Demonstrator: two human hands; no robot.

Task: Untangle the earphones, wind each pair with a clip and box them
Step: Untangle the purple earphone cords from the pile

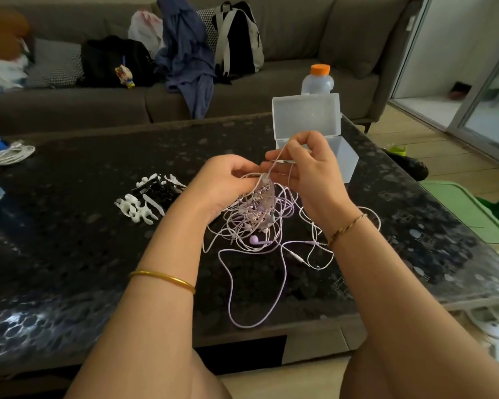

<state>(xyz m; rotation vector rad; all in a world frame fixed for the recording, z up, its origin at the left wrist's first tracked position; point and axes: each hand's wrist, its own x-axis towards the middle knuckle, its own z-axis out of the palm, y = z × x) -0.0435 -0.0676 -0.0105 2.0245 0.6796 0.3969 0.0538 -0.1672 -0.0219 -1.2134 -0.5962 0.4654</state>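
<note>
A tangled bundle of white and lilac earphones (260, 223) hangs from both hands over the dark table, with loose loops trailing to the table's front edge. My left hand (222, 182) grips the top of the knot. My right hand (306, 162) pinches a thin cable and holds it up above the knot. A pile of white and black cable clips (150, 197) lies to the left of the hands. Behind my right hand stands a clear plastic box (346, 156) with its lid open.
The table (69, 226) has a dark speckled glossy top. A coiled white cable (10, 154) lies at its far left edge. A bottle with an orange cap (317, 79) stands behind the box. A grey sofa (300, 53) with bags and clothes is beyond; a green tray (467, 208) sits right.
</note>
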